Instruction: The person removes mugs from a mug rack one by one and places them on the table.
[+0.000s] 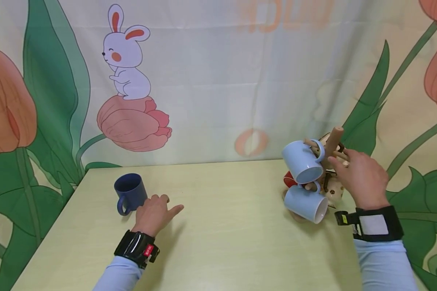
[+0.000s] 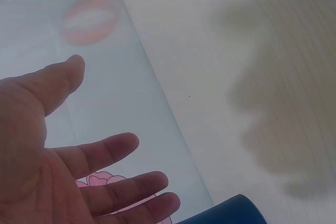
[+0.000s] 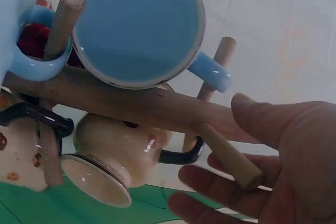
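Observation:
A dark blue mug stands upright at the table's left. My left hand is just right of it, fingers spread and holding nothing; the mug's edge shows low in the left wrist view. At the right, a wooden mug tree carries a light blue mug above another light blue mug. Cream mugs with dark handles hang on its far side, one cream mug clear in the right wrist view. My right hand is around the post's top and a bare peg, thumb and fingers apart, fingers loosely extended.
Partly hidden behind the light blue mugs is a red mug. The pale table ends at the back against a printed cloth with a rabbit and tulips. Pegs stick out from the tree in several directions.

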A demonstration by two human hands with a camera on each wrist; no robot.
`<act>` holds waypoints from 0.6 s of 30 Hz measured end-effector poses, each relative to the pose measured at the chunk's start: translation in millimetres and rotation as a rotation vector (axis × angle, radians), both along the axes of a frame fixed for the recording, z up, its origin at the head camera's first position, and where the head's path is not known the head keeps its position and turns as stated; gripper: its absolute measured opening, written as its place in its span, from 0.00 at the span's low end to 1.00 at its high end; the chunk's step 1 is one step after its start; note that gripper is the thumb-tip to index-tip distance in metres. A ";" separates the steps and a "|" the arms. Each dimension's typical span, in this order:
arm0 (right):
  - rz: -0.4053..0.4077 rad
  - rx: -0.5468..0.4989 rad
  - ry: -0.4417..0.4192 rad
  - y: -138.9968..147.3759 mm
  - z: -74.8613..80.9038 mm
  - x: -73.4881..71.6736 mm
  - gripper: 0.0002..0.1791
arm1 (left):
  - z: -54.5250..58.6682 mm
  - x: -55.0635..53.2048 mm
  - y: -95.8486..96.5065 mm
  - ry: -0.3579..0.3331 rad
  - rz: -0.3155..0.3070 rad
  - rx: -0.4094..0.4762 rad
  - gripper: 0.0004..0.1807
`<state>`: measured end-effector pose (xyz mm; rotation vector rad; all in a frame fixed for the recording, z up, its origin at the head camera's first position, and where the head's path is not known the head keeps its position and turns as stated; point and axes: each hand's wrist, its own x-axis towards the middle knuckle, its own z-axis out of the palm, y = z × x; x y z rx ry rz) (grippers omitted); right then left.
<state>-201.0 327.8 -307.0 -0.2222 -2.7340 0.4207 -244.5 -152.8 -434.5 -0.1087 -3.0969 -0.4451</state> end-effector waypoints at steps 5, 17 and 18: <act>0.077 -0.050 0.097 7.8 -6.9 -4.9 0.26 | -1.9 1.2 0.2 0.000 0.000 0.002 0.35; 0.149 -0.141 0.102 14.4 -9.9 -11.6 0.24 | -1.2 4.2 1.4 -0.012 -0.010 -0.016 0.35; 0.151 -0.144 0.100 14.8 -10.1 -11.7 0.24 | -1.2 4.2 1.5 -0.014 -0.011 -0.016 0.35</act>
